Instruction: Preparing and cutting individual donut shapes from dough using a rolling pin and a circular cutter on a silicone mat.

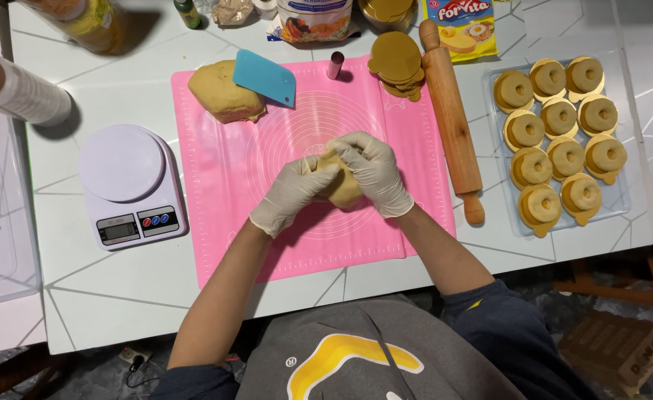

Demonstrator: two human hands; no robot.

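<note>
Left hand [291, 194], right hand [373, 172] cup dough piece [343, 190].

A small baking workspace, likely a home kitchen, is showing here: a pink mat [230, 178] is lying on a white table [104, 289], a digital scale [130, 185] and rolling pin [451, 118] are sitting beside it, dough [223, 92] is waiting, and a tray [623, 200] is holding shaped rings on gold cards.

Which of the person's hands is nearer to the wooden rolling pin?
Right. The right hand is on the dough piece, just left of the rolling pin; the left hand is farther left.
</note>
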